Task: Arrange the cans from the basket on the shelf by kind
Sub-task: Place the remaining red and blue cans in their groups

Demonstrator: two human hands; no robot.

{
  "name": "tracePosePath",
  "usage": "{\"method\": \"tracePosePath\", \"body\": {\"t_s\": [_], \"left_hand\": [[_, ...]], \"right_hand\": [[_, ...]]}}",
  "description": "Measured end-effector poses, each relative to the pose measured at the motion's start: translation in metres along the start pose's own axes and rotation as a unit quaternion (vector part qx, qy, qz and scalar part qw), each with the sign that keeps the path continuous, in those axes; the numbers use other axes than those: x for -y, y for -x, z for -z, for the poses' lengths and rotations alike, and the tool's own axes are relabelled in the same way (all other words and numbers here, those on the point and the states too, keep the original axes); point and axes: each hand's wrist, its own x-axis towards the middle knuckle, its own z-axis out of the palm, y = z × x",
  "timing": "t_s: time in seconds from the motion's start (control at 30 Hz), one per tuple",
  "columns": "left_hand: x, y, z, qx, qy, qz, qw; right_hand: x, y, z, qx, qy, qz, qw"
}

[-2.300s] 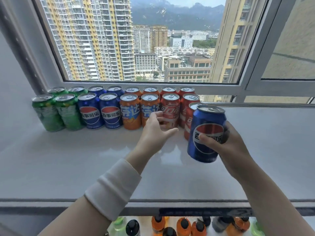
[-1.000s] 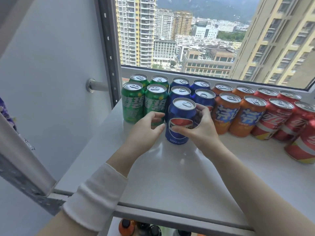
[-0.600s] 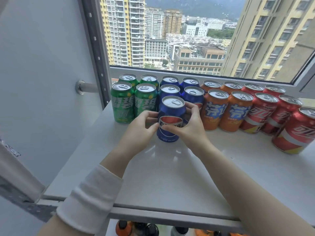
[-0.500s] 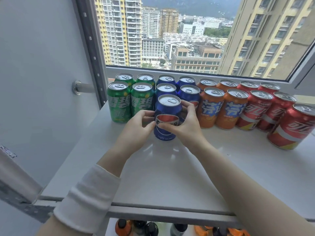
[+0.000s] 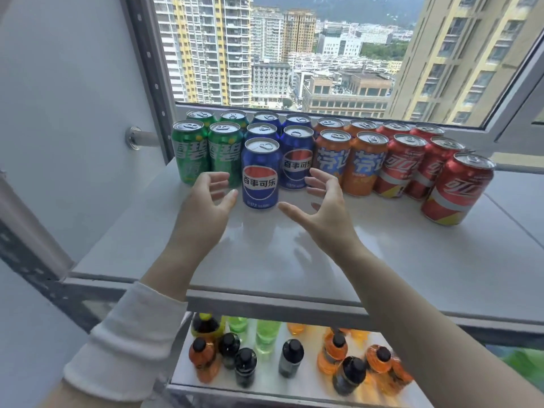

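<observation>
A window (image 5: 294,69) spans 11 to 2 o'clock, its dark post (image 5: 147,69) slanting at 11. Through the glass stand yellow-and-white towers (image 5: 206,48) at 12, a low tan block (image 5: 347,94) at 1, a beige tower (image 5: 459,54) at 2 and hazy hills (image 5: 338,7) along the top edge. At 9 to 10 o'clock a pale wall (image 5: 64,98) carries a short metal rod (image 5: 142,139) pointing right, and at 6 o'clock black-capped bottles (image 5: 291,357), orange, green and dark, stand blurred on a lower board (image 5: 265,382).
</observation>
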Motion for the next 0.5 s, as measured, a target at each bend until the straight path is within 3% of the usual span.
{"method": "tracePosePath", "body": {"t_s": [0.27,0.5], "left_hand": [[-0.028,0.103,-0.024,-0.066,-0.059,0.000,0.996],[-0.061,0.188,-0.057,-0.051,-0.074,-0.005,0.996]], "right_hand": [[-0.007,0.089,0.075,0.050,0.024,0.036,0.998],[-0.017,0.168,0.136,0.045,0.059,0.078,0.994]]}}
